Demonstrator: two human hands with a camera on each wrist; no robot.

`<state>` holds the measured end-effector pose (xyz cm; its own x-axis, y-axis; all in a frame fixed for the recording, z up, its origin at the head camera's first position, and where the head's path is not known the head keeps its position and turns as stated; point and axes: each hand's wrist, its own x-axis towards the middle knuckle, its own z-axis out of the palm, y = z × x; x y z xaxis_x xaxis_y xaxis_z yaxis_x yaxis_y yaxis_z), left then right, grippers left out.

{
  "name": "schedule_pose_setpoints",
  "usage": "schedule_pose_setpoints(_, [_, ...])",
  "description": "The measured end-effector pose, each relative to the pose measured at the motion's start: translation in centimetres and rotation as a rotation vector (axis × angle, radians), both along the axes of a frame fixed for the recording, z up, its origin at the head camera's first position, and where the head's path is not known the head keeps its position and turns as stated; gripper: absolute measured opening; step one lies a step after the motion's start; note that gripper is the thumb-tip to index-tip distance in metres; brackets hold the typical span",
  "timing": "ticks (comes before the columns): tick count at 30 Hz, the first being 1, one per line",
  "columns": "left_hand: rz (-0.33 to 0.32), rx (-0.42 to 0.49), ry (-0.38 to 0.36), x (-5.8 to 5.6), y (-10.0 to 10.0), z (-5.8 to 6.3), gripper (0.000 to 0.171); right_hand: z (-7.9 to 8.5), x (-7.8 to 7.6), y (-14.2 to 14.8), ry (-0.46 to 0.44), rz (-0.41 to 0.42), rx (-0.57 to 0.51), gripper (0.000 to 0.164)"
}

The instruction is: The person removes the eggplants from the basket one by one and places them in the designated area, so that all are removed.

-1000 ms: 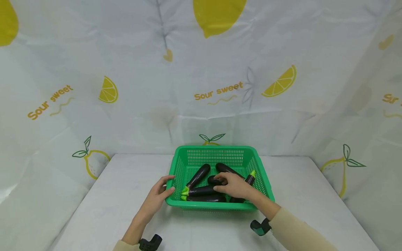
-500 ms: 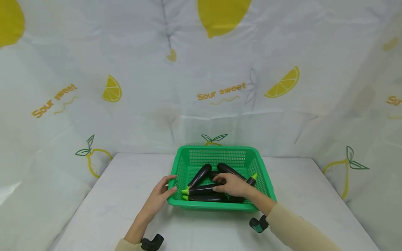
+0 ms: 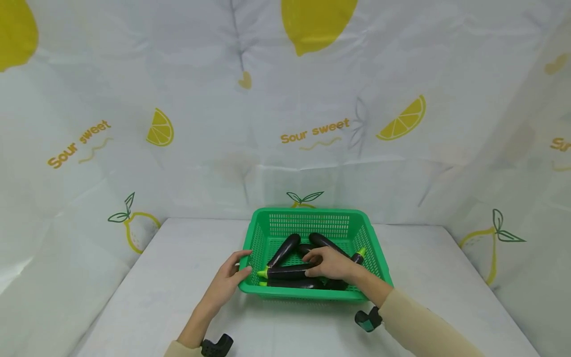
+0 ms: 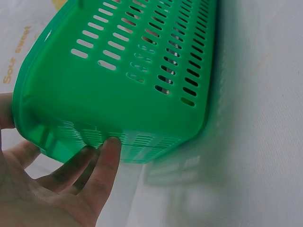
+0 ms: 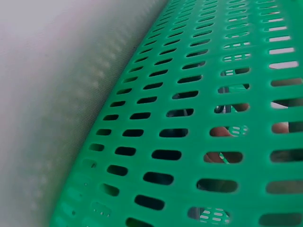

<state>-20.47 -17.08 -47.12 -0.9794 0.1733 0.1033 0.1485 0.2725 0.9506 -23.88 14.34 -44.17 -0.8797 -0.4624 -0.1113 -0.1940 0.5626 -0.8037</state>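
Observation:
In the head view a green plastic basket [image 3: 312, 293] stands on the table with several dark eggplants in it. My left hand [image 3: 225, 281] grips its left rim, thumb over the edge; in the left wrist view, fingers [image 4: 102, 177] rest against the outer wall. My right hand [image 3: 332, 264] is inside the basket, curled around the right end of an eggplant [image 3: 287, 271] whose green stem points left. That end is hidden under the hand. In the right wrist view the slotted basket wall [image 5: 180, 113] covers most of the hand.
Other eggplants lie around the right hand: one at back left [image 3: 284, 249], one at back right [image 3: 325, 242], and another along the front wall [image 3: 294, 283]. White table surface [image 3: 178, 263] extends on both sides. A lemon-print sheet [image 3: 200, 124] hangs behind.
The eggplant in the middle has shifted toward the back of the basket beside the right hand. The left hand keeps its hold on the rim; the whole view has shifted slightly.

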Motion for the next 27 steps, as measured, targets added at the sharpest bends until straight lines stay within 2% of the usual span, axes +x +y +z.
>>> schedule_pose_setpoints(9, [0.005,-0.012,0.002,0.0,0.0,0.0,0.043,0.4,0.1,0.2,-0.062,-0.075,-0.103,0.038])
schedule_pose_setpoints(19, [0.009,-0.019,0.001,0.0,0.0,0.0,0.044,1.4,0.4,-0.1,-0.062,-0.052,-0.249,0.032])
schedule_pose_setpoints(22, [0.010,-0.013,0.001,0.0,0.0,-0.1,0.043,1.8,0.6,-0.4,-0.050,-0.035,-0.263,0.033])
schedule_pose_setpoints(27, [0.003,-0.013,-0.001,0.1,0.0,0.0,0.044,2.0,0.8,-0.6,-0.022,-0.043,-0.224,0.039])
